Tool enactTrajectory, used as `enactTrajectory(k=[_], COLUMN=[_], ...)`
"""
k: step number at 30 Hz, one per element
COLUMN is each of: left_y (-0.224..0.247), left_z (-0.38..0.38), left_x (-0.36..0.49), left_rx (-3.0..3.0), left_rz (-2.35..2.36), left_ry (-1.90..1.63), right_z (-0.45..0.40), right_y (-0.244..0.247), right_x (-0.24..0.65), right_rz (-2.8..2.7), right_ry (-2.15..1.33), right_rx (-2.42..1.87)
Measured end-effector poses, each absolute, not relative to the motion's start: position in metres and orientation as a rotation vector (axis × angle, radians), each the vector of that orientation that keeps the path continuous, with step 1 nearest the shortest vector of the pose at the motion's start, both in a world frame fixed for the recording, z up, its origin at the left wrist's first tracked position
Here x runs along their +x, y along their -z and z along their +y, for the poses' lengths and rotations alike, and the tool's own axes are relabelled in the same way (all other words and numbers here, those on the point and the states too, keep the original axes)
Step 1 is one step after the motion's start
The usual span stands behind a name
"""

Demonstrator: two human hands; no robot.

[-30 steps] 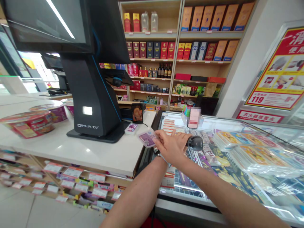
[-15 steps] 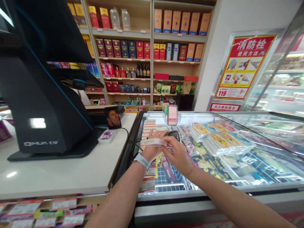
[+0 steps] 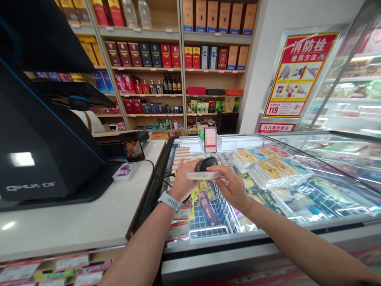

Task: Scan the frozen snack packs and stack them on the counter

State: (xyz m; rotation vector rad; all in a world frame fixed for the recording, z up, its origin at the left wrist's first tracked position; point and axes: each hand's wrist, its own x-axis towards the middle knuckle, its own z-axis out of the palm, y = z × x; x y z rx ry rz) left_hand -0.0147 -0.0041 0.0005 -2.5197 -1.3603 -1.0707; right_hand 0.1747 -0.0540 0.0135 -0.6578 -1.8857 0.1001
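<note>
Wrapped packet (image 3: 204, 175) | 1, pinched by right hand (image 3: 231, 187) | left hand (image 3: 183, 182) gripping 1 barcode scanner (image 3: 206, 163), apparently

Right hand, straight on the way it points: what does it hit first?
Probably the black handheld scanner gripped by the left hand. The right hand pinches a flat clear packet, and that packet's far end points toward the scanner and left hand. Depth between them is hard to judge.

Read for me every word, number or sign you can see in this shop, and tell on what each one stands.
"消防栓" and "使用方法" on the red and yellow poster
"119" low on that poster
"灭火器放置点" on the red sign below it
"QIHUA" on the black terminal, distorted
The price tags and the shelf boxes: too small to read
</note>
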Motion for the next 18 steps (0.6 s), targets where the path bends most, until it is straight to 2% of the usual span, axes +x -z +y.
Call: enactTrajectory(k=[7,18], left_y=[0.000,-0.003], left_z=[0.000,-0.003], left_x=[-0.016,-0.016], left_rx=[-2.518,-2.590], left_rz=[-1.389,-1.343], left_ry=[1.046,1.156], right_z=[-0.042,-0.030], right_y=[-0.001,-0.007], right_x=[0.192,0.200], right_rz=[-1.657,-1.490], right_ry=[-0.331,-0.187], right_rx=[-0.730,-0.790])
